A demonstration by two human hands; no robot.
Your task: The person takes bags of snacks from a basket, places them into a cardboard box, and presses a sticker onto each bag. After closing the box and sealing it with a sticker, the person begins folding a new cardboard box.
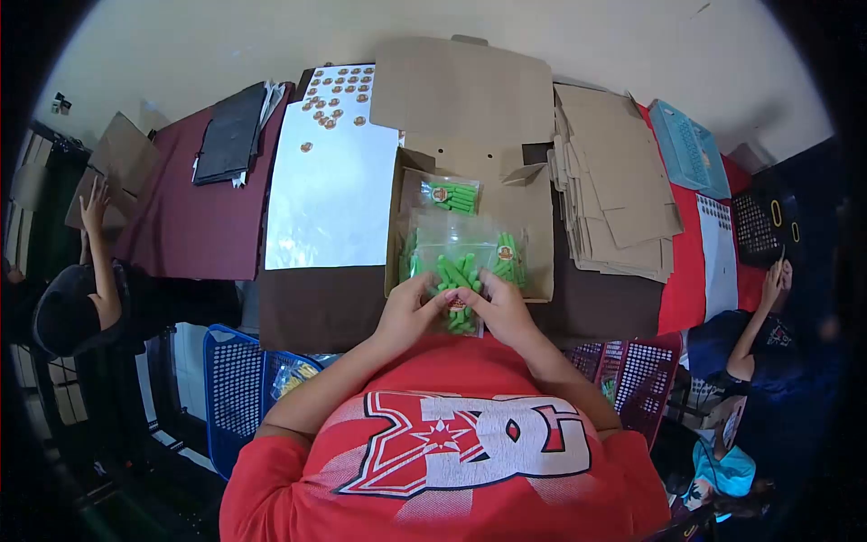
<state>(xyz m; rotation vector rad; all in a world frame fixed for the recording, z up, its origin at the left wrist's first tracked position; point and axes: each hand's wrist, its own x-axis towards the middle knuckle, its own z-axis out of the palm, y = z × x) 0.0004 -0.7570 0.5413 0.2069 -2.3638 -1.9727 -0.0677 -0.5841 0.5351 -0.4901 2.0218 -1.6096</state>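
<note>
Pinched at its near edge by left hand (408,312) and right hand (502,312), over the open brown cardboard box (533,221): clear plastic bag of green sticks (461,257). Best gripped evenly, held level.

The left grip (411,312) and right grip (501,312), both bare hands, pinch the near edge of a clear bag (456,257) of green sticks, with the fingertips meeting at a round sticker. The bag lies over the front of an open box (533,226) on the table (307,312). A second bag (450,196) rests further back in the box. Left of the box lies a shiny sheet (330,190) with round stickers at its far end. A stack of flat cardboard (614,190) lies to the right. A blue basket (237,379) and a red basket (646,375) stand by the person's elbows. Another person sits at each side.
</note>
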